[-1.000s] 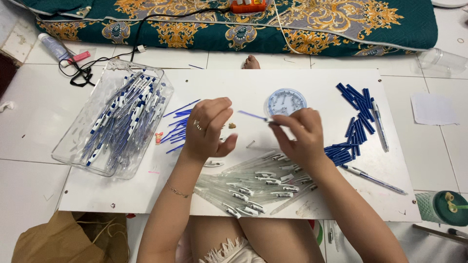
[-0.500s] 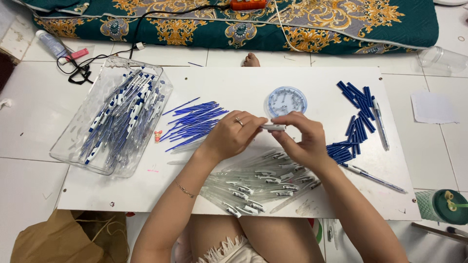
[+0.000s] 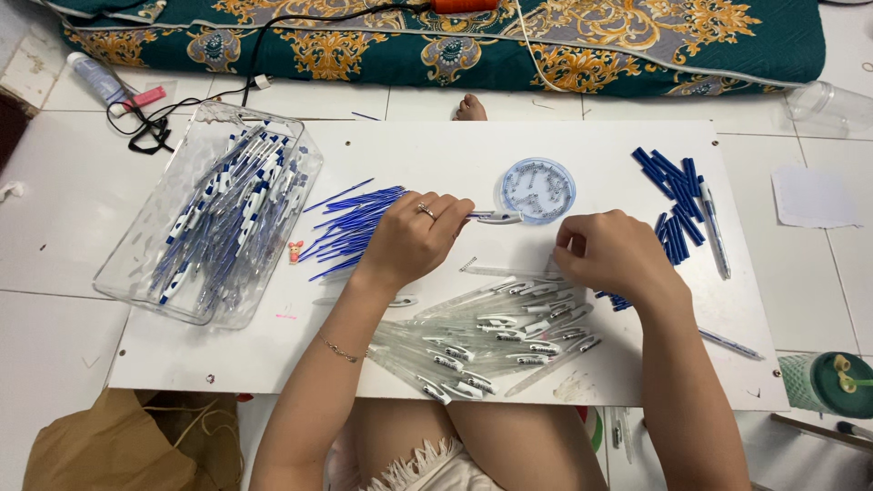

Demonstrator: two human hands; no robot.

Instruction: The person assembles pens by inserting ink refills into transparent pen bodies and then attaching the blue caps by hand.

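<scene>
Fingers of left hand [image 3: 411, 238] grip clear pen barrel [image 3: 496, 217], tip hidden; right hand [image 3: 611, 255] curled, contents unclear; hands now apart.

A clear pen barrel [image 3: 491, 217] lies level, pinched beside blue refills [image 3: 350, 227].

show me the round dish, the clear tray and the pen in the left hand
round dish [image 3: 506, 185], head view, on its left rim
clear tray [image 3: 305, 155], head view, on its right wall
pen [image 3: 498, 217], head view, on its clear barrel
left hand [image 3: 414, 238], head view, on its back

Patterned teal mattress [image 3: 582, 41], black cable [image 3: 173, 114], perhaps a green cup [image 3: 832, 384]
</scene>
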